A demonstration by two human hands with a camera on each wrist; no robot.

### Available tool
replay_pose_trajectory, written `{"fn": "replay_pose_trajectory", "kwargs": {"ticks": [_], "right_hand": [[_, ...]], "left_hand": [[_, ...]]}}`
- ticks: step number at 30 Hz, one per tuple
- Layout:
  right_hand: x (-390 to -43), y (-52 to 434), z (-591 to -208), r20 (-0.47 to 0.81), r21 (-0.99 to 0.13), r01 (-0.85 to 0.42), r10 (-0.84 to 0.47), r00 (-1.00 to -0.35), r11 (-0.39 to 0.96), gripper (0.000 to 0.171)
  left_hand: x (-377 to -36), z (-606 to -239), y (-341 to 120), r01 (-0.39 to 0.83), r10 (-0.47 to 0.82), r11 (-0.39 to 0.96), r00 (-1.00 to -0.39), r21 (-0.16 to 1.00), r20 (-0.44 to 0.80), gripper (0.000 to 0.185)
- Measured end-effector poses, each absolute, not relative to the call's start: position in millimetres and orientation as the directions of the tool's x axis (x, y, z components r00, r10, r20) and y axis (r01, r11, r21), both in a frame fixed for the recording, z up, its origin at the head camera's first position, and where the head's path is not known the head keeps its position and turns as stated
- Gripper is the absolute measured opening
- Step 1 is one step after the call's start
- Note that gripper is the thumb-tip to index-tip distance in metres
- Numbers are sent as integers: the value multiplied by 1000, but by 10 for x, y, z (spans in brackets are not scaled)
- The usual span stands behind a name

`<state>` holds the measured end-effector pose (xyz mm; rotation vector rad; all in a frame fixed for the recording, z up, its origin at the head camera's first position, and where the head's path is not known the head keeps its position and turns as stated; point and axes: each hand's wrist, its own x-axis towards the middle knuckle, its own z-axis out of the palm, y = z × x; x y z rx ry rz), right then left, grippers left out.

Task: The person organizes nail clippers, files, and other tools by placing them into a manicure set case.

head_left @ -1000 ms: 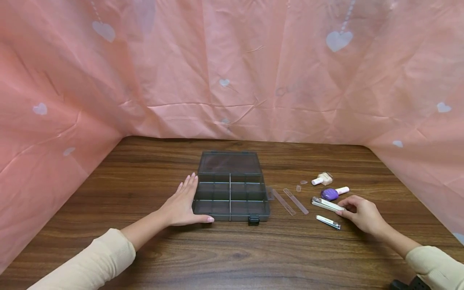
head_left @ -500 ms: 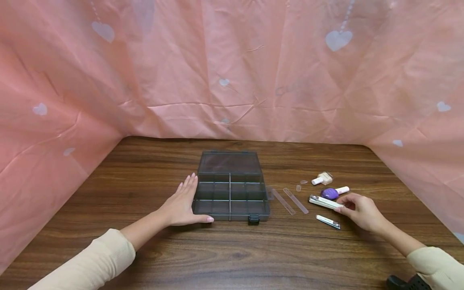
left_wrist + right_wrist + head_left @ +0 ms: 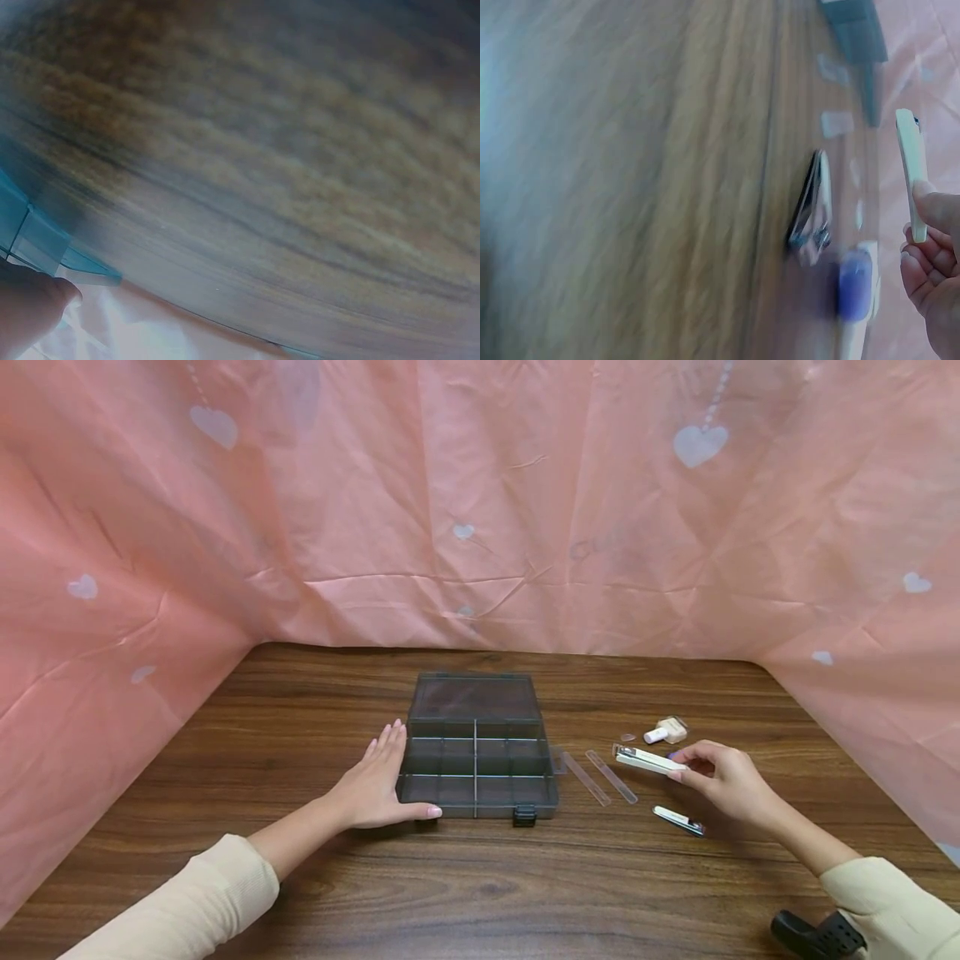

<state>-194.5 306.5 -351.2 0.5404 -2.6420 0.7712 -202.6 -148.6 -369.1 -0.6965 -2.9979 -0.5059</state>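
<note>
A grey see-through compartment box (image 3: pixel 450 811) stands on the table with its lid (image 3: pixel 474 697) folded back. My left hand (image 3: pixel 373 785) lies along its left side, fingers straight and thumb at the front edge. On the right, my right hand (image 3: pixel 723 777) pinches the white-handled larger nail clipper (image 3: pixel 643 761) by one end, its other end pointing toward the box. The right wrist view shows this clipper held between thumb and fingers. A smaller nail clipper (image 3: pixel 678 821) lies below that hand. The purple nail polish bottle (image 3: pixel 855 285) is mostly hidden behind the hand in the head view.
Clear plastic strips (image 3: pixel 612 776) lie right of the box. A pale nail polish bottle (image 3: pixel 673 729) with a white cap lies farther back, near a small clear piece (image 3: pixel 627 737). A pink curtain (image 3: pixel 480 527) surrounds the table (image 3: pixel 480 893).
The right hand has lifted the larger nail clipper and carried it left and slightly back, toward the box. The left hand has stayed at the box's side.
</note>
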Motion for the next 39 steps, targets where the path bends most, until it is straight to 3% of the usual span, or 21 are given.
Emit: {"fn": "replay_pose_trajectory", "kwargs": {"ticks": [18,32,39], "right_hand": [[-2125,2487,-3356,349,-548,-476,-329,-878,688,7],[-2385,2035,-3376,255,-663,-417,-337,-906,622,9],[-2490,1826,-3415,310,-617,-487,-378,-873,619,8]], "left_hand": [[-2020,-3677,-1475,418,415,858,-907,298,76,122],[-2016,-3678,-1462,410,411,862,-910,299,61,122],[-2015,-3680,-1450,412,415,859,-908,304,57,121]]}}
